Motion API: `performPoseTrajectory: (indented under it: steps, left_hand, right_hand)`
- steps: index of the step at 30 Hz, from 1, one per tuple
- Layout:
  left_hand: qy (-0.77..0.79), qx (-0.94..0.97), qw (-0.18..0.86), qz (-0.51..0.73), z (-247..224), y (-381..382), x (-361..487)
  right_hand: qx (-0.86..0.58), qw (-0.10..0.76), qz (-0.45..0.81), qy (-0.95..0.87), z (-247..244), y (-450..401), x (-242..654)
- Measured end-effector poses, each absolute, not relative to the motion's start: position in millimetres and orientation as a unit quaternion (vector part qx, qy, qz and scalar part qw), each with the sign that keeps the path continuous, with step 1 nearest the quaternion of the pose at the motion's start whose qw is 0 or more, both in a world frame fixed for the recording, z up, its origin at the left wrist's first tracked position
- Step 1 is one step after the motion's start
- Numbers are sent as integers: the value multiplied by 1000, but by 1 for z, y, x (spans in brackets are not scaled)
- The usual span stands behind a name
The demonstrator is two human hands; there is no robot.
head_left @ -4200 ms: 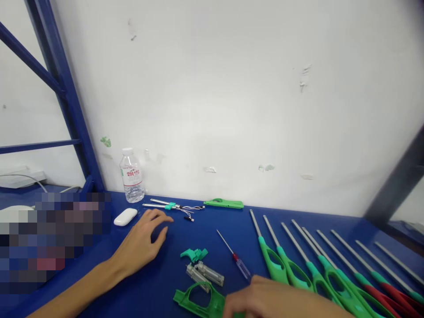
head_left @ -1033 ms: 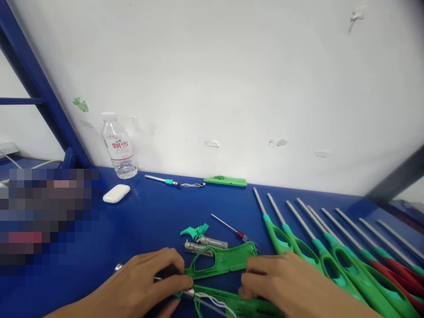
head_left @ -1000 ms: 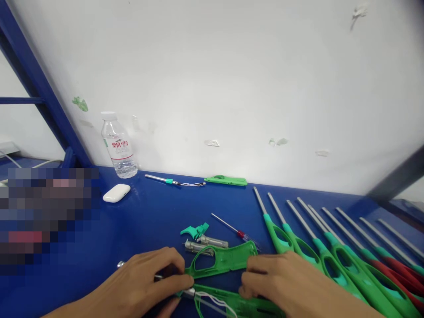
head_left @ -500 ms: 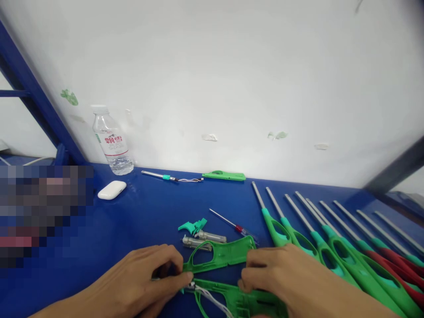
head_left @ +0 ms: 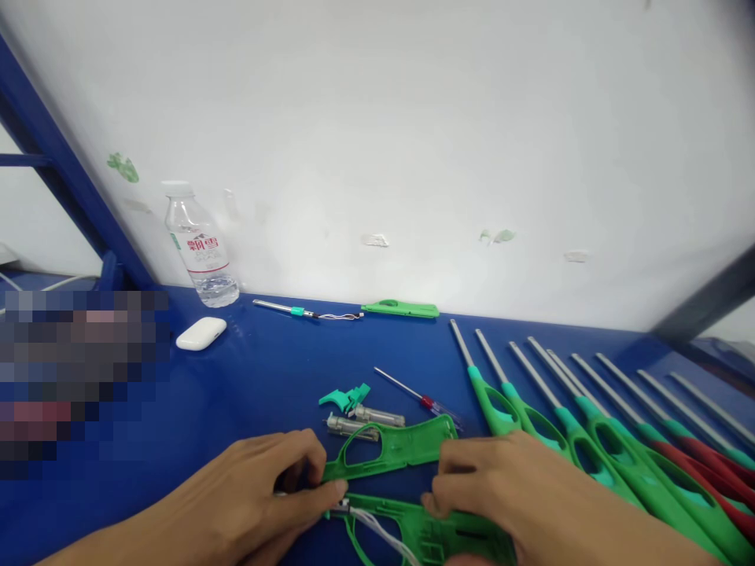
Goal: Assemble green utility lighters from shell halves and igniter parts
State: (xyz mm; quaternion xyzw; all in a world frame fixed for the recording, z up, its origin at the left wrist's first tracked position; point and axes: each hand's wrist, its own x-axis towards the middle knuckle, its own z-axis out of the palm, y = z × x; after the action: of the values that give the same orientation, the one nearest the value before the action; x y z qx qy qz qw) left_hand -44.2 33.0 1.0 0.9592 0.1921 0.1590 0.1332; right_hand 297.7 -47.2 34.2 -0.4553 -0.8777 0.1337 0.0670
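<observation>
My left hand [head_left: 265, 491] is closed in a pinch on the metal tube end of a wired lighter part, its thumb at the joint. White wires [head_left: 383, 533] run from there over the lower green lighter handle half [head_left: 428, 538], which lies with its inside up. My right hand [head_left: 501, 487] is curled around the right end of that half, its thumb partly hidden. Just beyond lies the upper green handle half [head_left: 413, 446], between both hands. Behind it are a teal trigger [head_left: 345, 399], two clear fuel tanks [head_left: 352, 428] and a screwdriver [head_left: 413, 393].
Several lighters [head_left: 548, 385] with green or red handles lie in a row at the right. Along the wall stand a water bottle [head_left: 204, 251], a wired metal tube [head_left: 283, 308] and a green handle piece [head_left: 401, 308]. A white case [head_left: 201, 334] sits left on the blue table [head_left: 271, 369].
The camera view has shifted very slightly. Both hands keep nearly the same place and grip, and the parts on the table lie as before.
</observation>
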Motion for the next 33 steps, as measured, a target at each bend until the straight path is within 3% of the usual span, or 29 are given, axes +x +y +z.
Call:
performPoseTrajectory:
  steps: [33]
  left_hand:
    - [161, 965, 143, 152, 4, 40, -48]
  right_hand:
    - [-498, 44, 213, -839, 40, -48, 300]
